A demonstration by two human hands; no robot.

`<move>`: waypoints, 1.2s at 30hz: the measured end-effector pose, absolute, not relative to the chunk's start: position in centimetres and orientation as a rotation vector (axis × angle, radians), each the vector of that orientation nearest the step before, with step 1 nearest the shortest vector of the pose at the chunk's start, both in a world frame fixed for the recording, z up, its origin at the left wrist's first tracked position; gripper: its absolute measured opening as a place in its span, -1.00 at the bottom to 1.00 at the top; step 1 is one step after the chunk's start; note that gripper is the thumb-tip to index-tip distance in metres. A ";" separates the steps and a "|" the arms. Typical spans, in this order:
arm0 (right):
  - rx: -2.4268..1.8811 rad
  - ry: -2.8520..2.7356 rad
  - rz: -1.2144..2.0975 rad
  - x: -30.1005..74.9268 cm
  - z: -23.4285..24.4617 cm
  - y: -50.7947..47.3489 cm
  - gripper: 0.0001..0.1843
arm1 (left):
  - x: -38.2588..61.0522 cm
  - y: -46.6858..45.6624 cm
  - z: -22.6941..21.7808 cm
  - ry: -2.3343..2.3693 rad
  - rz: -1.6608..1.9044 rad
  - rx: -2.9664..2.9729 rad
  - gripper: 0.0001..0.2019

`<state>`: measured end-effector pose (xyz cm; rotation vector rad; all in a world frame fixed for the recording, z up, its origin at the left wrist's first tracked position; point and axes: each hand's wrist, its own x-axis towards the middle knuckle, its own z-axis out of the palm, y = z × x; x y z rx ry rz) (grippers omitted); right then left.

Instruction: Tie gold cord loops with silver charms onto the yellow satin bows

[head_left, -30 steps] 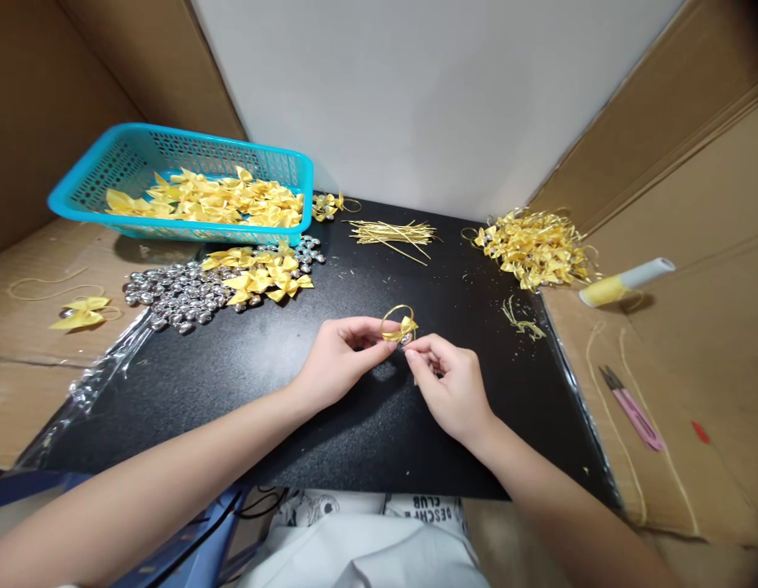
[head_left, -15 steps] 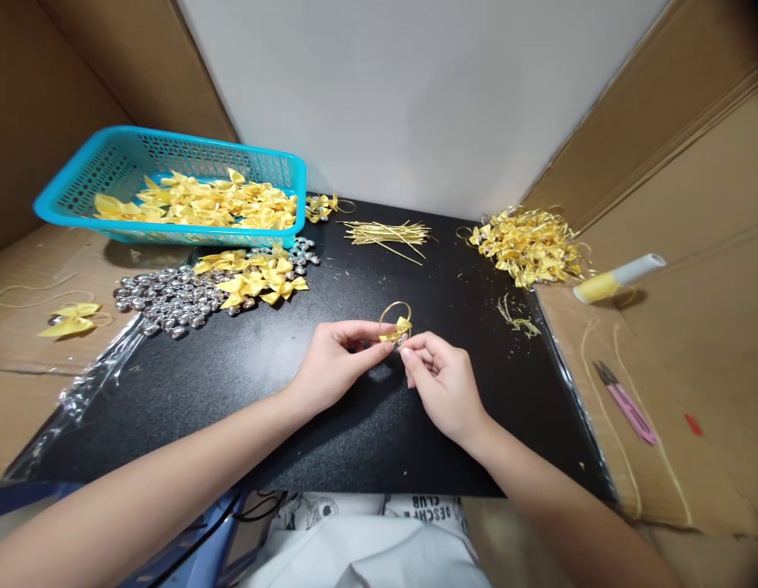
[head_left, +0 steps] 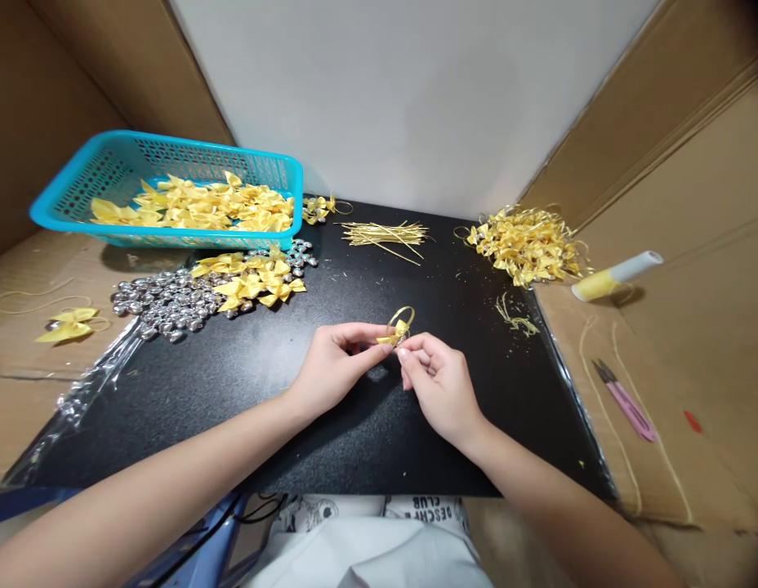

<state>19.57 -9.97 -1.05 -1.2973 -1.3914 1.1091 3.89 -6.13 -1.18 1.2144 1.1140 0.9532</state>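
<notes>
My left hand (head_left: 333, 365) and my right hand (head_left: 439, 384) meet over the middle of the black mat (head_left: 262, 384). Between their pinched fingertips is a small yellow ribbon bow with a gold cord loop (head_left: 399, 325) standing up from it. Both hands are closed on this piece; a small silvery bit shows at the fingertips, too small to name. A bundle of cut gold cords (head_left: 385, 234) lies beyond the hands. Loose yellow bows (head_left: 250, 278) rest on a heap of silver bells (head_left: 171, 298) to the left.
A turquoise basket (head_left: 78, 189) of yellow bows stands at the back left. A pile of finished looped bows (head_left: 526, 243) lies at the back right. On the cardboard to the right are a yellow thread spool (head_left: 615, 278) and pink snips (head_left: 627, 402). One bow (head_left: 66, 325) lies far left.
The hands stay together on the bow; the gold loop has tilted slightly to the right. The view has shifted a little.
</notes>
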 end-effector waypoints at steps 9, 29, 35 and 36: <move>-1.281 -1.371 1.142 19.4 -1.1 -10.0 -0.83 | 3.3 -5.9 -0.4 1.161 1.106 1.773 -0.84; -1.299 -1.404 1.119 19.3 -1.2 -10.0 -0.82 | 1.9 -4.1 0.3 0.762 1.138 2.598 -0.93; -1.309 -1.433 1.111 19.3 -1.3 -10.3 -0.80 | 1.8 -4.2 0.3 0.851 1.121 2.596 -0.95; -1.312 -1.442 1.107 19.4 -1.3 -10.3 -0.79 | 1.8 -4.2 0.3 0.858 1.124 2.592 -0.95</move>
